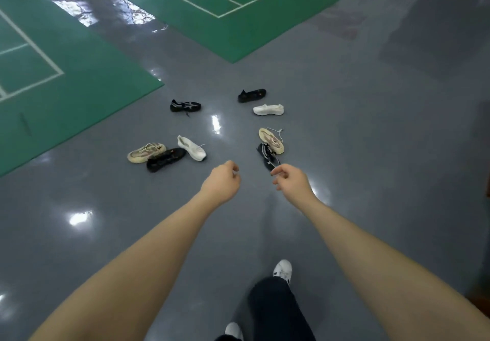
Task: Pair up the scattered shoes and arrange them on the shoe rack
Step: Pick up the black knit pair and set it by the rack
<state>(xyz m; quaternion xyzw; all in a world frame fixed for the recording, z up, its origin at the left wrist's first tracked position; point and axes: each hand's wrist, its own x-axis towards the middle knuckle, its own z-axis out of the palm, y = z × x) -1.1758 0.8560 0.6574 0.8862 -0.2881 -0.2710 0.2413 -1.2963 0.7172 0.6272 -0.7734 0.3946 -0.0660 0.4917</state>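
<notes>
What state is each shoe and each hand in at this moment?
Eight scattered shoes, such as the white shoe: on the grey floor, unpaired, none held.
Beige shoe: touching the black striped shoe.
Left hand: loosely curled, empty.
Right hand: loosely curled, empty.
Shoe rack: not in view.

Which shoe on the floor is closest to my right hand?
The black sneaker with white stripes, just beyond the right hand and beside a beige sneaker; the other shoes lie farther off.

Eight shoes lie scattered on grey floor (344, 133): black trainer (185, 106), black shoe (251, 95), white shoe (268, 109), beige trainer (271, 140) touching another dark trainer (267, 155), and beige (146, 152), black (165, 159), white (191, 148) apparently clustered.
</notes>
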